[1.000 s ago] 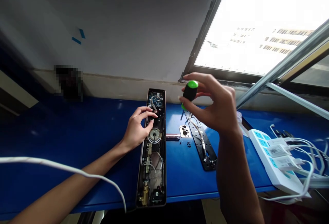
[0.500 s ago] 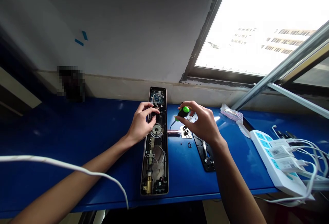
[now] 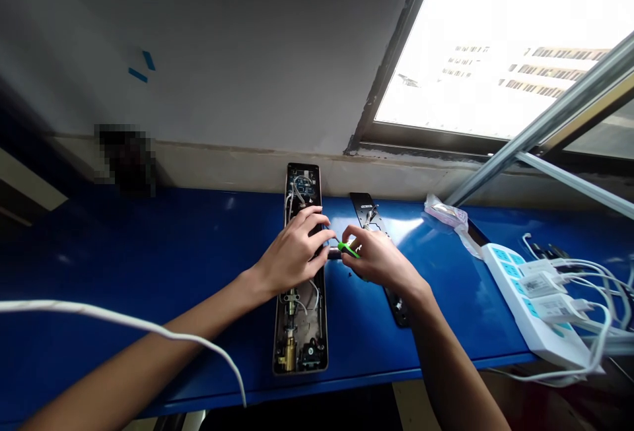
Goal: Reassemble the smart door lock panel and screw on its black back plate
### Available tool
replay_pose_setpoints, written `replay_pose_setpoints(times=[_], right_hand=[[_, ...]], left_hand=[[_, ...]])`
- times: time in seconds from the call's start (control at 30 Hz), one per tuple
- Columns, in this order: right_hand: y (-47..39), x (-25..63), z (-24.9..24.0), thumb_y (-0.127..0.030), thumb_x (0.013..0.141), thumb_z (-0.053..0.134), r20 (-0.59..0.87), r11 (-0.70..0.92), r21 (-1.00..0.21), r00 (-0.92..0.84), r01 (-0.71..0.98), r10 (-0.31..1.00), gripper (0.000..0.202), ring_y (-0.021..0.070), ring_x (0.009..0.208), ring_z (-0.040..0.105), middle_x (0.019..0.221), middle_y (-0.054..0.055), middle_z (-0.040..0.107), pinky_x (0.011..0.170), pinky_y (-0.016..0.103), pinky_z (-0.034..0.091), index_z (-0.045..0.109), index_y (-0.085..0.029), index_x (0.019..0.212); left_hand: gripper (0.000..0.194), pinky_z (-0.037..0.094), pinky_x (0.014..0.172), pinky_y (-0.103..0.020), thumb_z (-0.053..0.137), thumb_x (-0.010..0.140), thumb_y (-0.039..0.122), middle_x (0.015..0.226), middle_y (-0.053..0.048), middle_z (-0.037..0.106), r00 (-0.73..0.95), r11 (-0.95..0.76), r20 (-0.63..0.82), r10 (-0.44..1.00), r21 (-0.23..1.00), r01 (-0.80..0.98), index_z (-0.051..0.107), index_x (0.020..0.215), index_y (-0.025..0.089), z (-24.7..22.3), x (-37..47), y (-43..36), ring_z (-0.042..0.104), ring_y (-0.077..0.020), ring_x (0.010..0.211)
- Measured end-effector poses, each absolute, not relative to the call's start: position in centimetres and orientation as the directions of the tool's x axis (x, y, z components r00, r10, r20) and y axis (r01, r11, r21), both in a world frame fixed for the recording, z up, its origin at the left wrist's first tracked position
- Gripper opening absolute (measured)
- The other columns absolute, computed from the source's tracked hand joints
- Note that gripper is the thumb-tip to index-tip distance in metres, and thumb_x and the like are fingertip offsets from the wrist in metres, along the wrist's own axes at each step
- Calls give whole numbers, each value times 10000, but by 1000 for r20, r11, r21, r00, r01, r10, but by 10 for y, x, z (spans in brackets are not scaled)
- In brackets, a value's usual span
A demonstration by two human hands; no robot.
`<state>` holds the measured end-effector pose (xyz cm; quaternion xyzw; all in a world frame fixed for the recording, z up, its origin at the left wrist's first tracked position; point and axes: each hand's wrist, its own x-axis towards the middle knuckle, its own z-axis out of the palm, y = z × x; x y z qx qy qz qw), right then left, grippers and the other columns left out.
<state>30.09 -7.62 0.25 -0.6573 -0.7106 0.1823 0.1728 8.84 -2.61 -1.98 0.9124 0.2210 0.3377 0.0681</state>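
Note:
My right hand [image 3: 374,253] is closed round the green and black handle of a screwdriver [image 3: 351,250]. Its thin shaft points left, up to the fingertips of my left hand [image 3: 297,246]. Those fingers are curled together at the right edge of a long, narrow, dark housing [image 3: 317,325]. Whatever they hold at the screwdriver's tip is too small to make out. Inside the housing are a circuit board [image 3: 301,183], wires and a brass cylinder [image 3: 290,355]; my left hand covers its middle. A metallic tube [image 3: 335,253] sticks out between my hands.
A black plate [image 3: 363,203] with parts on it lies behind and below my right hand. A tiny black piece [image 3: 350,274] rests on the blue table [image 3: 208,239]. At right stands a white power strip [image 3: 515,305] with plugged-in chargers. A white cable [image 3: 123,317] crosses above my left forearm.
My right hand has come down and left with the screwdriver, now meeting my left fingers. My left hand has shifted right and down to the housing's right edge. The view has moved slightly.

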Motion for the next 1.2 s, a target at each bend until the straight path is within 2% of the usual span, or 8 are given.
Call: replay_pose_setpoints(times=[0.1,0.27,0.43,0.63,0.83,0.97,1.03,1.2], right_hand=[[-70,306,0,-230,847,630,-45,36,-543,-72,839,996,120,117,508,593,669,-28,713,500,219,369,629,-251,965],[-66,316,1,-257,848,613,-62,-2,-621,-47,784,997,166,121,504,603,674,-38,718,455,211,393,631,-261,1013],[-66,320,6,-301,844,642,-14,-15,-676,7,737,1000,187,127,565,643,790,-1,756,485,218,453,627,-245,1022],[-65,317,15,-309,845,652,34,4,-709,28,705,999,200,138,589,674,827,6,764,491,225,482,647,-245,1035],[-67,311,8,-307,863,633,38,20,-669,7,743,999,215,130,577,653,830,1,759,495,220,453,633,-255,1071],[-73,289,-8,-217,842,615,19,52,-593,-51,804,999,155,122,510,577,674,-33,697,521,230,380,624,-249,994],[-75,277,-18,-180,813,636,28,63,-550,-57,833,998,186,137,540,578,649,-34,678,549,240,351,608,-243,986],[-78,262,-32,-237,880,664,43,73,-485,-59,872,997,109,171,637,640,694,0,705,598,252,360,606,-225,972]], left_hand=[[198,511,1138,-572,627,947,194,1238,-130,673,708,-888,536,459,253,384,744,1105,170,-25,92,-28,436,-398,1464],[133,523,1122,-537,611,911,175,1158,-98,697,686,-868,537,491,234,438,744,907,180,-28,94,-31,479,-385,1426],[133,525,1115,-535,608,902,169,1163,-100,695,682,-860,533,501,217,462,741,898,180,-26,90,-34,472,-373,1430],[109,539,1095,-548,633,867,160,1113,-91,700,662,-854,550,510,233,464,734,849,198,-24,80,-33,489,-372,1406],[106,539,1098,-518,643,860,152,1070,-89,696,670,-862,545,503,260,435,733,834,201,-23,75,-27,503,-350,1381],[118,538,1101,-502,641,858,135,1044,-85,704,673,-871,553,491,284,402,737,881,200,-24,78,-24,510,-342,1374],[138,536,1101,-506,638,857,125,1047,-84,711,672,-871,555,490,286,399,738,920,195,-24,80,-23,511,-342,1373],[158,529,1114,-508,634,862,128,1088,-91,716,690,-877,542,479,264,402,740,960,192,-26,83,-20,502,-349,1391]])
